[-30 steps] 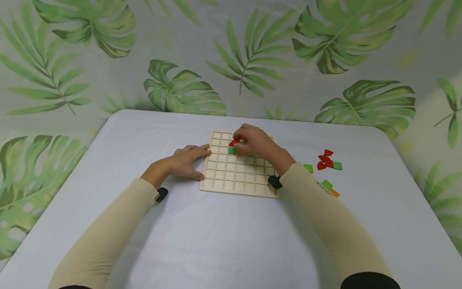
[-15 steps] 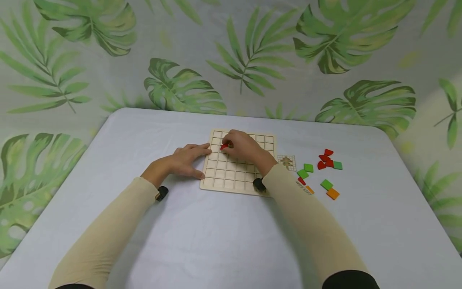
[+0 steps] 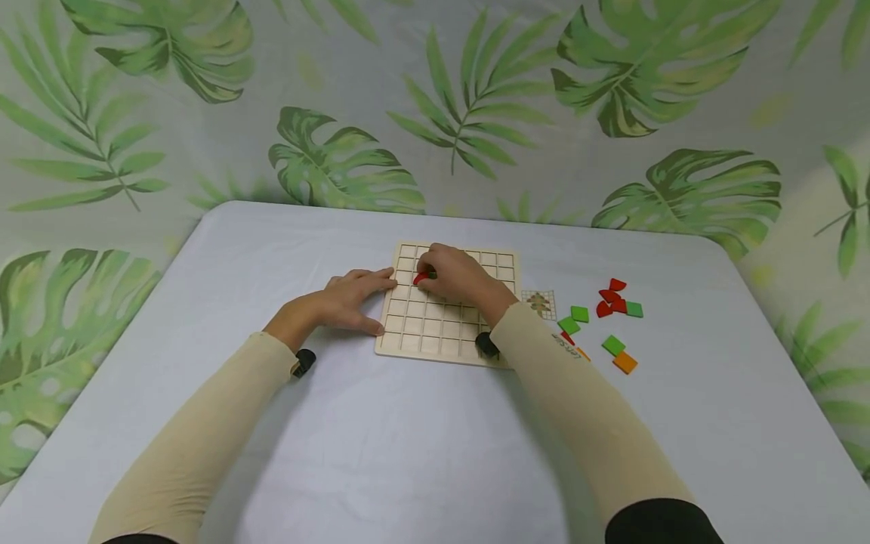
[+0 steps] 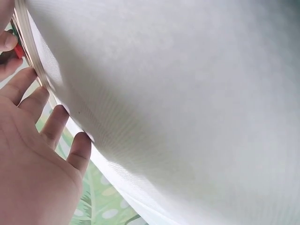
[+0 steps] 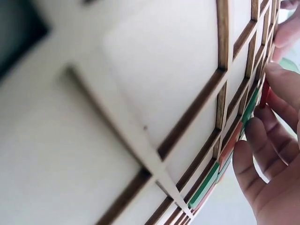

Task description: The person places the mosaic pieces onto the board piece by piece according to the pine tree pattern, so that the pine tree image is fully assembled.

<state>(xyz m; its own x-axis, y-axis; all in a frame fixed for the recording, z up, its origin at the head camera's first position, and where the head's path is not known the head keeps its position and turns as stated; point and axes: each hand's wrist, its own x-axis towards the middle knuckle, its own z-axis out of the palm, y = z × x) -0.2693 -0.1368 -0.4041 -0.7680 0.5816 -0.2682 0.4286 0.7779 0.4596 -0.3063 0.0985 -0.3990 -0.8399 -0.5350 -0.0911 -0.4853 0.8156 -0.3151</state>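
Observation:
A light wooden grid board lies on the white table. My left hand touches its left edge with spread fingers; the left wrist view shows that hand's fingertips along the board's side. Over the upper left part of the grid, my right hand pinches a red tile between thumb and fingers. The right wrist view has this red tile at the fingertips, close over the grid. Below that hand, green tiles and an orange tile sit in grid cells, mostly hidden in the head view.
Right of the board lies a small pattern card. Loose pieces are scattered beyond it: green squares, an orange square and several red pieces. The right sleeve partly covers a few pieces. A leaf-print cloth hangs behind the table.
My right hand has shifted left across the board with a red tile, then stayed nearly still for the last half second. The pattern card has come into view. My left hand has not moved.

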